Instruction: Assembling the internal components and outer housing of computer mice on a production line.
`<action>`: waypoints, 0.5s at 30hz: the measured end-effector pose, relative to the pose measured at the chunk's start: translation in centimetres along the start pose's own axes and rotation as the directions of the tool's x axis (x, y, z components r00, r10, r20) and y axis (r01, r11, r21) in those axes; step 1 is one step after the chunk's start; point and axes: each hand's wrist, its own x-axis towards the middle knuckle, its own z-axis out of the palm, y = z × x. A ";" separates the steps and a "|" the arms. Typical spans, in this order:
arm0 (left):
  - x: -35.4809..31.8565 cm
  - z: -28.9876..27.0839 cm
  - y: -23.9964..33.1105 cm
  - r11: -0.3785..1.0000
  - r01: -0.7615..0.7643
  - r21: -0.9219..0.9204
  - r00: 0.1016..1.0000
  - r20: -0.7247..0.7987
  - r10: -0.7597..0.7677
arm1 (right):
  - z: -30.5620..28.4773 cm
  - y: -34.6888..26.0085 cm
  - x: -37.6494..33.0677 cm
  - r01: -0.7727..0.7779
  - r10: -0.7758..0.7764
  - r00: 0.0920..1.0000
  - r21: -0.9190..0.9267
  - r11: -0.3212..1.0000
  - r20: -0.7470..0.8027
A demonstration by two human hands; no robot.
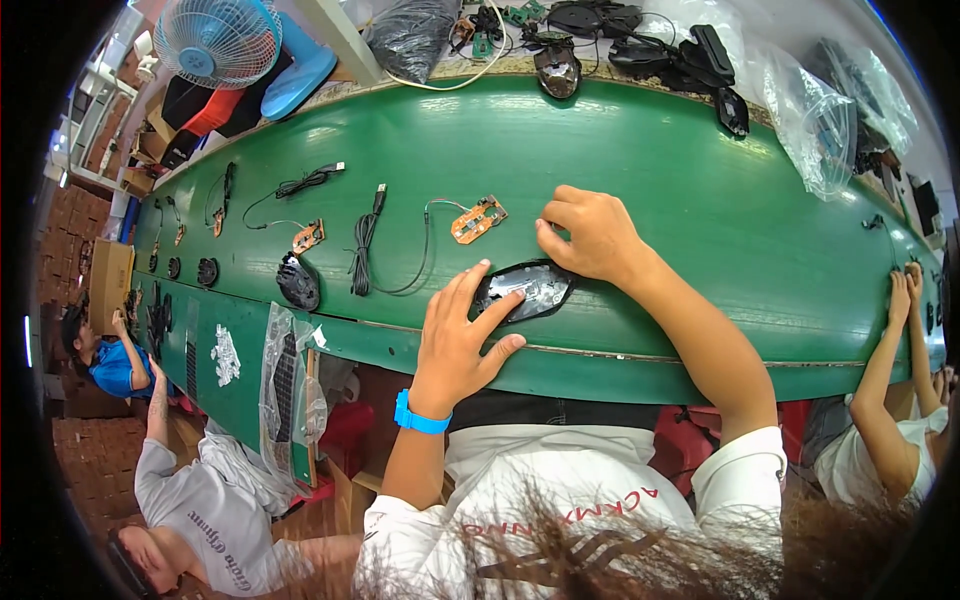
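A black mouse shell half (540, 291), its hollow inner side up, lies near the front edge of the green bench. My left hand (459, 325) rests at its left end with fingers spread; the index fingertip touches the inside and the thumb stands apart. Just beyond the shell's right end, my right hand (592, 232) is closed, fingers curled toward the thumb; whatever is between them is hidden. Left of that hand lies an orange circuit board (479, 220), wired to a coiled black USB cable (366, 240).
Further left are another mouse shell (298, 281), a second circuit board (309, 236) and its cable (306, 181). Assembled mice and black parts (557, 72) line the far ledge, with clear plastic bags (815, 130). A blue fan (217, 45) stands far left. Other people sit on both sides.
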 end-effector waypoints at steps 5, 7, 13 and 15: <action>0.1 0.0 0.1 1.000 -0.002 -0.018 1.000 0.007 0.002 | 0.0 0.1 -0.1 0.009 -0.009 1.000 0.006 1.000 -0.006; 0.1 0.0 0.1 1.000 0.000 -0.028 1.000 0.006 0.000 | 0.1 0.1 -0.1 0.013 -0.013 1.000 0.008 1.000 -0.015; 0.1 0.1 0.4 1.000 -0.023 -0.011 0.999 0.023 0.023 | 0.2 0.2 -0.1 0.010 -0.010 1.000 -0.010 1.000 -0.003; 0.0 0.2 0.5 0.999 -0.035 -0.002 0.999 0.028 0.035 | 0.3 0.2 -0.1 0.015 -0.016 1.000 -0.016 1.000 -0.011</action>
